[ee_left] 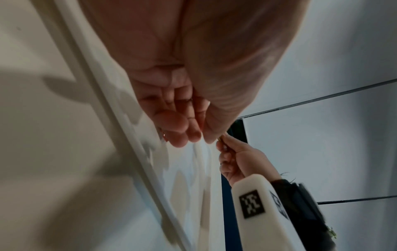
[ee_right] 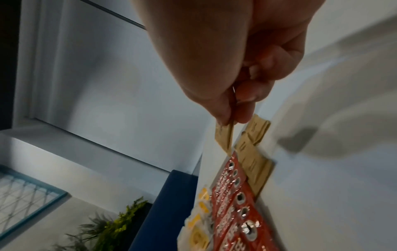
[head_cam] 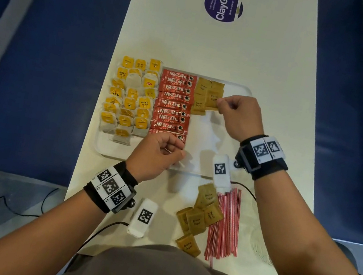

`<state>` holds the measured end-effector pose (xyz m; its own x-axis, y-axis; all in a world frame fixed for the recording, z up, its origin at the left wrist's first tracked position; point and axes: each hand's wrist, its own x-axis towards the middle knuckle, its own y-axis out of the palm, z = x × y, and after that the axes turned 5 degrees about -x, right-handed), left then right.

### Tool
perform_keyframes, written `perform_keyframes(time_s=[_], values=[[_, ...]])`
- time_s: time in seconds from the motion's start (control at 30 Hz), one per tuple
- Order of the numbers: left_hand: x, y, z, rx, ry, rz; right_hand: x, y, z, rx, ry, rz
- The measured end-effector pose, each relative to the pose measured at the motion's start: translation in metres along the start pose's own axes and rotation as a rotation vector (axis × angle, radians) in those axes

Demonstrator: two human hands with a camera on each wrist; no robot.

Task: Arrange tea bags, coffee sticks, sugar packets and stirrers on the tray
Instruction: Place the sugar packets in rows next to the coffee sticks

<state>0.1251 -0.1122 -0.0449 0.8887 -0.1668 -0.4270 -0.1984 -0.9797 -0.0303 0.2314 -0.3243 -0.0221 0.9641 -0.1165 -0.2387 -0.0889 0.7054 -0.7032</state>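
Note:
A white tray (head_cam: 201, 141) lies on the cream table. Yellow tea bags (head_cam: 131, 99) fill its left part, a column of red coffee sticks (head_cam: 173, 104) the middle, and several brown sugar packets (head_cam: 201, 97) lie to their right. My right hand (head_cam: 219, 104) pinches one brown sugar packet (head_cam: 212, 99) by its edge, just above those packets; the wrist view shows this packet (ee_right: 224, 135) hanging from thumb and finger (ee_right: 233, 120). My left hand (head_cam: 181, 154) hovers at the tray's near edge beside the lowest coffee stick, fingers curled (ee_left: 199, 137), with nothing seen in them.
On the table in front of the tray lie loose brown sugar packets (head_cam: 201, 213) and a bundle of red-and-white stirrers (head_cam: 226, 222). A round purple sticker (head_cam: 223, 6) marks the far end of the table. Blue seating (head_cam: 43, 64) runs along both long sides.

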Motion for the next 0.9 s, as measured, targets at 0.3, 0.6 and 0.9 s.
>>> perform_keyframes(time_s=[0.3,0.6,0.9], values=[[-0.004,0.004,0.013,0.136,0.048,0.042,0.026,0.016,-0.018,-0.21,0.111,0.027],[-0.022,0.022,0.016,0.524,0.083,0.375,0.023,0.016,-0.012,-0.291,0.101,0.027],[-0.033,0.046,0.018,0.919,0.187,0.647,-0.01,-0.014,0.009,-0.178,-0.018,0.052]])
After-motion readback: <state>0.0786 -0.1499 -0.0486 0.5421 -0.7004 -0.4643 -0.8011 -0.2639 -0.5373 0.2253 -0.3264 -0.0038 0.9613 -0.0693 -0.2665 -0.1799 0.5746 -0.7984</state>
